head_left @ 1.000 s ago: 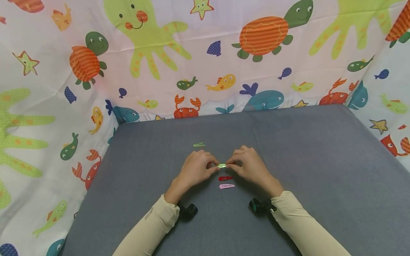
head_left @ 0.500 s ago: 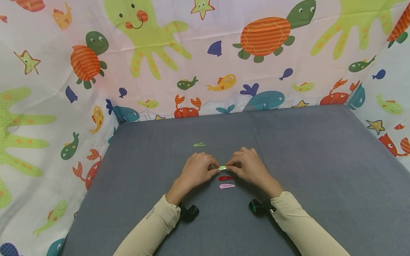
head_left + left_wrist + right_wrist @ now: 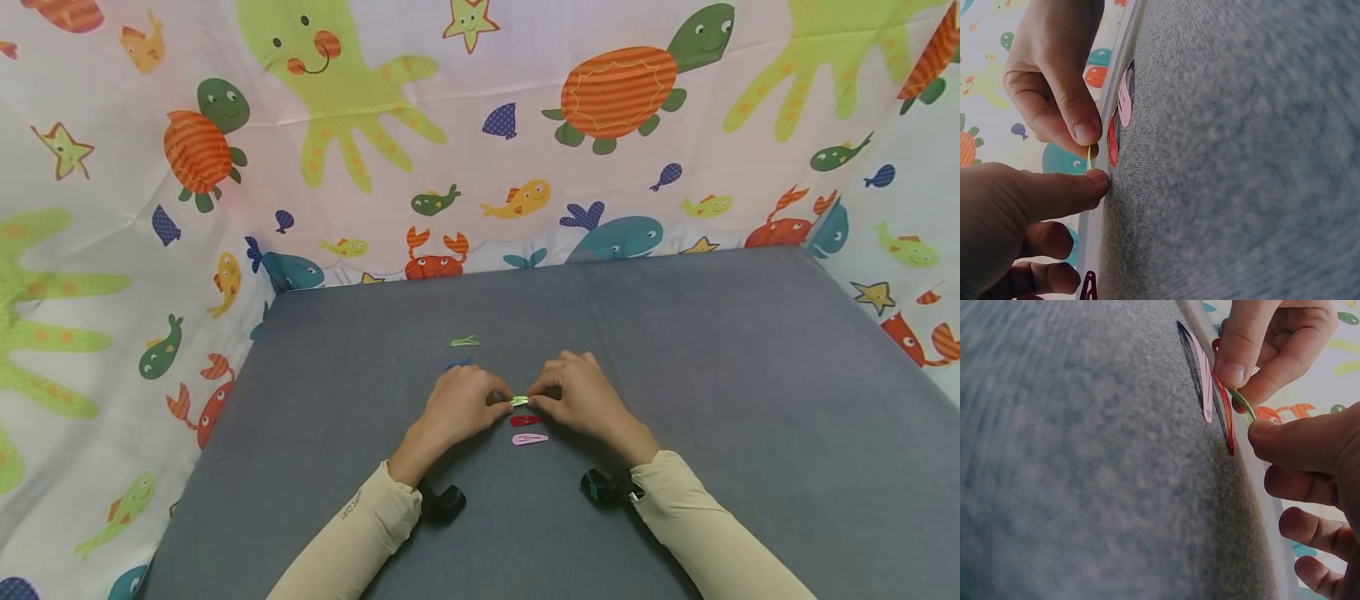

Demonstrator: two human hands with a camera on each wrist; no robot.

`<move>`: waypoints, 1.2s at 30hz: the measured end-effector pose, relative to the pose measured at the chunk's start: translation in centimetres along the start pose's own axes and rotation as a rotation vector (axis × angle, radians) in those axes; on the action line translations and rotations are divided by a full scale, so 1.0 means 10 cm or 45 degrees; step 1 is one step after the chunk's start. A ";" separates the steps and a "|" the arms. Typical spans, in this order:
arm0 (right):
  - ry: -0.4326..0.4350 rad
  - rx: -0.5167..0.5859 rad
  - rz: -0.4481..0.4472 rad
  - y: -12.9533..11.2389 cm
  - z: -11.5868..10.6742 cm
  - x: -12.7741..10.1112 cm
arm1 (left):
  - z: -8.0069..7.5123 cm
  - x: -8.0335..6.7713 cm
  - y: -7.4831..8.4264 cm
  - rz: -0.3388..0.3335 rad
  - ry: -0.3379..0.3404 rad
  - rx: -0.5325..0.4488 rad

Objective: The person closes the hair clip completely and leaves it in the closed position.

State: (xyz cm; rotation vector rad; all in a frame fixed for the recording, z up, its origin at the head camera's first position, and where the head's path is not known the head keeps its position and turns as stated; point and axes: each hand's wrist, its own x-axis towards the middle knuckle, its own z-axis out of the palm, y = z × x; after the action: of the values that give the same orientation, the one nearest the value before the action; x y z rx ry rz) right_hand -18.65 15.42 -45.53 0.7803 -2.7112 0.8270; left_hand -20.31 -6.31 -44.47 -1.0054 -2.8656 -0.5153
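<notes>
Both hands meet at the middle of the grey cloth-covered table (image 3: 675, 350). My left hand (image 3: 501, 404) and my right hand (image 3: 536, 398) each pinch one end of a small light green hair clip (image 3: 519, 401), held low over the cloth. In the left wrist view the green clip (image 3: 1089, 157) shows edge-on between the two thumbs. The right wrist view shows the green clip (image 3: 1242, 403) just above a red clip (image 3: 1225, 419). A red clip (image 3: 527, 420) and a pink clip (image 3: 530, 438) lie flat just in front of the hands.
Another green clip (image 3: 465, 342) lies farther back on the cloth, and a small blue clip (image 3: 459, 364) shows just beyond my left hand. A dark red clip (image 3: 1089, 287) appears in the left wrist view. Sea-animal patterned fabric (image 3: 480, 167) walls the back and both sides.
Both hands, still pinching the green clip, have come slightly lower and closer to the red clip. The blue clip beyond the left hand has come into view.
</notes>
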 end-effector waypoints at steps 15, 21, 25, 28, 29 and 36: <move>-0.046 0.010 0.032 -0.01 0.01 -0.01 | 0.03 -0.01 0.01 -0.003 -0.019 0.021; -0.054 0.020 0.043 0.01 0.03 -0.01 | 0.03 0.00 0.02 -0.002 -0.020 0.026; -0.059 0.022 0.050 0.02 0.02 -0.01 | 0.04 0.01 0.02 -0.017 -0.024 0.026; -0.067 0.022 0.056 0.02 0.01 -0.01 | 0.04 0.01 0.02 -0.025 -0.027 0.021; -0.072 0.024 0.059 0.01 0.01 -0.01 | 0.03 0.01 0.02 -0.027 -0.029 0.018; -0.081 0.033 0.079 0.02 0.03 -0.01 | 0.03 -0.01 0.04 -0.029 -0.028 0.011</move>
State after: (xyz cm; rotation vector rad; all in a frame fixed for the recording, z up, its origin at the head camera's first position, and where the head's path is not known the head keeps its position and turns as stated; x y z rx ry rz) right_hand -18.65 15.39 -45.91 0.7433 -2.7991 0.8670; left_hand -19.99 -6.03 -44.64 -0.9849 -2.8994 -0.4956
